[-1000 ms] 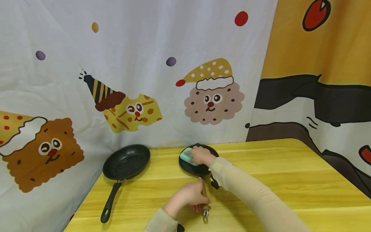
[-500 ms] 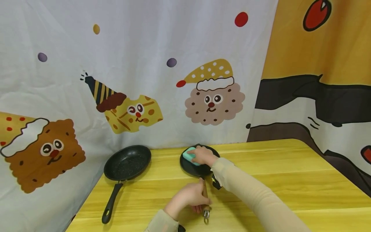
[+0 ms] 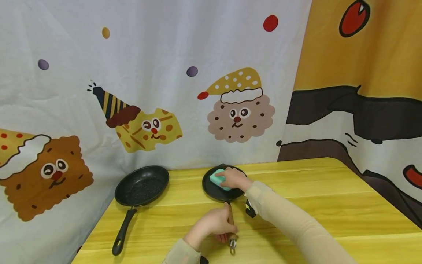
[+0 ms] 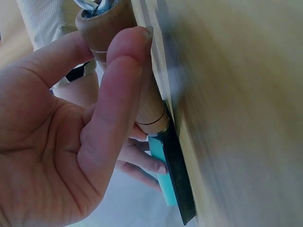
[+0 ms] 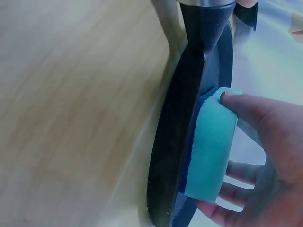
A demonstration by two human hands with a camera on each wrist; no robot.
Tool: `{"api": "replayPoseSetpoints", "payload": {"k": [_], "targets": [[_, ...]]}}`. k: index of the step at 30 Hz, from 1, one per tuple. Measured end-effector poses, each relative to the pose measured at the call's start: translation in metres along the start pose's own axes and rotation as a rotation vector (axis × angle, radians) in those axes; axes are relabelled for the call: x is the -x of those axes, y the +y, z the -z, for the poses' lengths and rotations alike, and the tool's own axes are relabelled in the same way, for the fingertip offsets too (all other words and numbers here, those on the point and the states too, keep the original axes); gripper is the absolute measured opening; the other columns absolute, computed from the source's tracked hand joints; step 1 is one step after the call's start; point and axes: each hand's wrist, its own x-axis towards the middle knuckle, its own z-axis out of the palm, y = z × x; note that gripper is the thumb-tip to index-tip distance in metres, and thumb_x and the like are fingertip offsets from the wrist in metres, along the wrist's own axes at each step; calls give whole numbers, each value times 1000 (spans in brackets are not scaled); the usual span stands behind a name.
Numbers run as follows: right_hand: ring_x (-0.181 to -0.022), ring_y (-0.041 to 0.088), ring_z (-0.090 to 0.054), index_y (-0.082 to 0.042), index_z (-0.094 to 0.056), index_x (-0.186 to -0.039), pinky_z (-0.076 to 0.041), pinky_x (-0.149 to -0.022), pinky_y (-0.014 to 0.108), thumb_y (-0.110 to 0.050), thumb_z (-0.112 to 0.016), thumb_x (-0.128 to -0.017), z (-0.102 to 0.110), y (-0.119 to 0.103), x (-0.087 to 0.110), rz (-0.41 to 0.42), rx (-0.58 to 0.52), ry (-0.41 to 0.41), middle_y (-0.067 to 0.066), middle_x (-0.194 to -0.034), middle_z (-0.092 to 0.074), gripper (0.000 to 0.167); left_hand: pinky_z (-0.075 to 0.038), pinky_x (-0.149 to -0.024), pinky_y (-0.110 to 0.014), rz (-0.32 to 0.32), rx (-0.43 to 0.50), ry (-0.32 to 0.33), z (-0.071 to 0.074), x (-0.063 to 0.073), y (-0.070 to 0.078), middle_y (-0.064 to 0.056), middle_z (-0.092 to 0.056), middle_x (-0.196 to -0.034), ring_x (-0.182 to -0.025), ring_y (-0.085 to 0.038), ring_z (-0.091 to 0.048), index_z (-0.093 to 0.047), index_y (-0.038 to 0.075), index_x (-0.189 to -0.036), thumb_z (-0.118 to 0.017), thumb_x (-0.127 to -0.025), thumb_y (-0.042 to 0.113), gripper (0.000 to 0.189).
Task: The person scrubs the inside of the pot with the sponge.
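A small black frying pan lies on the wooden table, its wooden handle pointing toward me. My left hand grips that handle, with a metal ring at its end. A teal sponge with a dark blue scouring side is pressed against the inside of the pan. My right hand holds the sponge between thumb and fingers, blue side down on the pan's surface.
A larger black frying pan stands at the table's left, its black handle toward the front. A printed curtain hangs right behind the table.
Within the pan, the sponge and my right hand have shifted a little to the right. My left hand stays on the handle. The whole head view has swung slightly.
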Motion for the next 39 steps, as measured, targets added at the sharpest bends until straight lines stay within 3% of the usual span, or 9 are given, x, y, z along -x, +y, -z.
{"api": "replayPoseSetpoints", "payload": {"k": [4, 7, 11, 15, 18, 22, 30, 39], "targets": [[-125, 37, -45, -30, -54, -140, -46, -93, 49, -35, -73, -87, 0, 3, 2, 21, -29, 14, 9, -138, -52, 57, -52, -43, -34, -1, -18, 7, -1, 1, 1, -4, -63, -55, -45, -21, -62, -16, -23, -143, -75, -87, 20, 92], [-129, 39, -42, -27, -54, -140, -45, -96, 51, -33, -74, -87, 1, 7, 3, 37, -71, 30, 7, -138, -54, 57, -52, -43, -34, 1, -16, 8, -1, 1, 2, -4, -62, -54, -45, -21, -62, -16, -23, -143, -75, -87, 20, 92], [-119, 32, -53, -20, -54, -141, -47, -92, 46, -31, -72, -88, 6, 15, 3, 66, -183, 85, 8, -138, -54, 57, -52, -42, -34, 2, -5, 3, -2, 1, 2, -5, -63, -54, -45, -22, -62, -16, -23, -142, -75, -87, 20, 92], [-109, 27, -57, -9, -50, -143, -47, -91, 45, -30, -71, -88, 17, 26, 5, 65, -366, 166, 14, -140, -52, 62, -52, -42, -35, 4, -7, 4, -2, 0, 2, -6, -63, -54, -45, -22, -62, -17, -23, -142, -75, -87, 20, 91], [-117, 32, -53, -4, -48, -143, -46, -94, 48, -31, -69, -88, 23, 33, 8, 23, -502, 208, 19, -141, -49, 64, -52, -43, -35, 8, -17, 5, -1, 1, 2, -5, -63, -54, -45, -21, -62, -16, -22, -143, -75, -87, 21, 92], [-126, 37, -47, -7, -46, -145, -46, -95, 50, -35, -67, -90, 21, 43, 10, -65, -643, 233, 20, -142, -46, 64, -52, -43, -35, 14, -23, 7, 1, 2, 3, -5, -63, -55, -45, -21, -61, -15, -21, -144, -75, -86, 20, 93], [-112, 33, -56, -4, -43, -146, -49, -89, 45, -36, -65, -92, 5, 54, 15, -174, -859, 268, 21, -136, -50, 66, -52, -42, -33, 12, -38, 36, -1, 2, 4, -4, -62, -52, -42, -19, -61, -15, -21, -144, -76, -85, 20, 94], [-133, 35, -39, -3, -42, -146, -37, -105, 50, -35, -63, -93, -7, 58, 20, -212, -934, 285, 20, -150, -37, 65, -53, -43, -34, 21, -20, 9, -1, 1, 2, -5, -63, -56, -45, -20, -62, -16, -20, -145, -75, -86, 21, 93]]}}
